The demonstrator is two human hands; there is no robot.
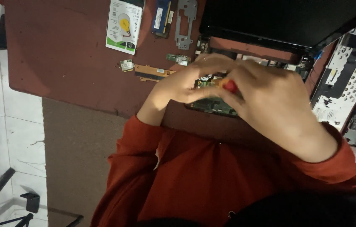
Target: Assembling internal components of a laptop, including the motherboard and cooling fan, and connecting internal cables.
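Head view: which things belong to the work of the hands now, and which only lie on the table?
In hand:
left hand
right hand
red-handled tool
green circuit board

Lying about:
hard drive
memory module
metal bracket
small wireless card
perforated metal plate

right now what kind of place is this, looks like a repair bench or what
Probably an informal electronics repair spot, at home or in a small shop. A hard drive, a memory stick and a metal bracket lie loose on a reddish table, and both hands work over a green circuit board.
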